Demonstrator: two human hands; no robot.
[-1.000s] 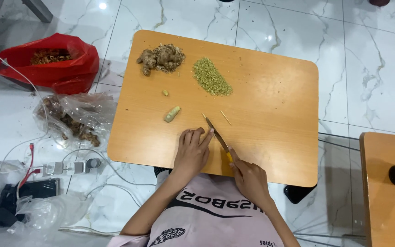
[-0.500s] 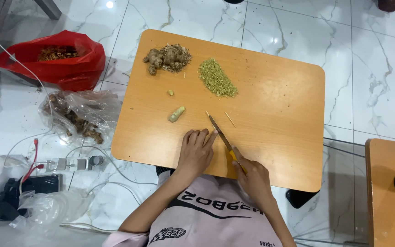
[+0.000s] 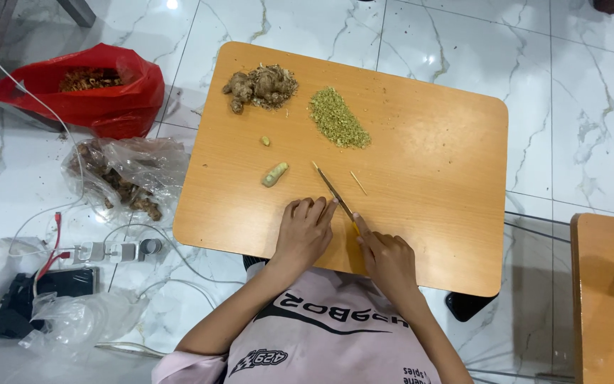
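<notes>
The right hand [image 3: 389,257] gripped a knife [image 3: 335,192] by its yellow handle near the desk's [image 3: 435,178] near edge, blade angled away toward the middle. The left hand [image 3: 302,231] lay flat beside the blade, fingers curled down as if pinning something small for a cut; whether it held anything could not be told. A peeled ginger piece [image 3: 275,174] sat just left of the blade, a small bit [image 3: 266,141] beyond it, probably kept within reach. Whole ginger [image 3: 259,85] was heaped at the far left corner, with a chopped pile [image 3: 337,119] beside it, apart from the cutting spot. A thin sliver [image 3: 358,183] lay right of the knife.
</notes>
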